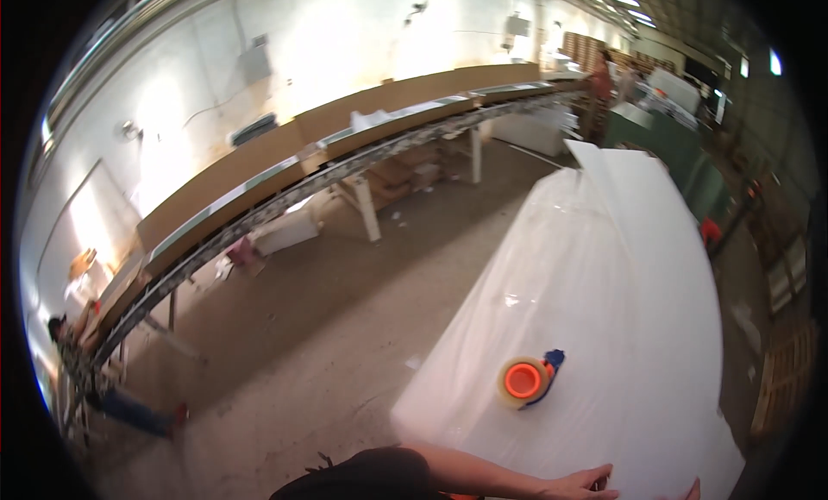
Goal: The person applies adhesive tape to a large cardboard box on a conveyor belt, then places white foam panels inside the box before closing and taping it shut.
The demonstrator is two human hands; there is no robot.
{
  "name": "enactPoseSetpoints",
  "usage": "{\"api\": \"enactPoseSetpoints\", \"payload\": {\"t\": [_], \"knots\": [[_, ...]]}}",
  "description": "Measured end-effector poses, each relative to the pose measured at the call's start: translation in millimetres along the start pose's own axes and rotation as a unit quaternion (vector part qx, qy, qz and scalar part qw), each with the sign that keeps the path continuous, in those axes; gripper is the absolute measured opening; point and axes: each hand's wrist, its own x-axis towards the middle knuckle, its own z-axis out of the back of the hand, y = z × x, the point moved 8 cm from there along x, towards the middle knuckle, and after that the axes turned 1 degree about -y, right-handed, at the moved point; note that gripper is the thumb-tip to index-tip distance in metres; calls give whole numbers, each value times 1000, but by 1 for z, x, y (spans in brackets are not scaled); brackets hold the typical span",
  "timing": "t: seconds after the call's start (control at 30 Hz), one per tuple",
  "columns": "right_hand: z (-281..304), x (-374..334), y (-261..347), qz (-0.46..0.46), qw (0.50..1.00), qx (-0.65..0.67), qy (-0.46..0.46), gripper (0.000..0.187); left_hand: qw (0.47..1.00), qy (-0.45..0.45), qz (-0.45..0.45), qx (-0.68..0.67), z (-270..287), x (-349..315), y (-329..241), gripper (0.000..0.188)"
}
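A tape dispenser with an orange core, a wide roll of clear tape and a blue end (523, 381) lies on a large stack wrapped in white sheeting (604, 310). My left hand (586, 484) is at the stack's near end, its fingers curled. Whatever they may be holding is too small to make out. Of my right hand (693, 490), just a finger or so shows at the lower edge, close over the white sheeting, and the rest is cut off.
Left of the stack, a long conveyor (345, 168) carries long open cardboard boxes (379, 138) along the wall. A person (108, 388) stands at its near end, another person (601, 81) at the far end. Wooden pallets (783, 375) are on the right, past a green panel (668, 155).
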Motion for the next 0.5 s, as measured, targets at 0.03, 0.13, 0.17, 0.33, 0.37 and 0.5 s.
{"api": "enactPoseSetpoints", "payload": {"t": [0.03, 0.13, 0.17, 0.33, 0.37, 0.5], "knots": [[5, -9, 4, 4, 999, -5, -35, 95, 995, 58, -40, -66, 2, 2, -11, 64], [-13, -18, 42, 50, 998, 12, -38, 100, 978, 92, -152, -106, 13, -32, -77, 54], [-25, -18, 57, 77, 996, 35, -18, 110, 973, 75, -207, -66, 17, -55, -103, 53], [-112, -25, 156, 195, 966, 142, 97, 108, 931, -68, -357, 33, 80, -138, -134, 65], [-142, -28, 187, 219, 951, 169, 137, 108, 893, -126, -430, -31, 105, -172, -149, 58], [-216, -30, 228, 258, 924, 187, 214, 95, 936, -113, -329, -49, 167, -251, -136, 75]]}}
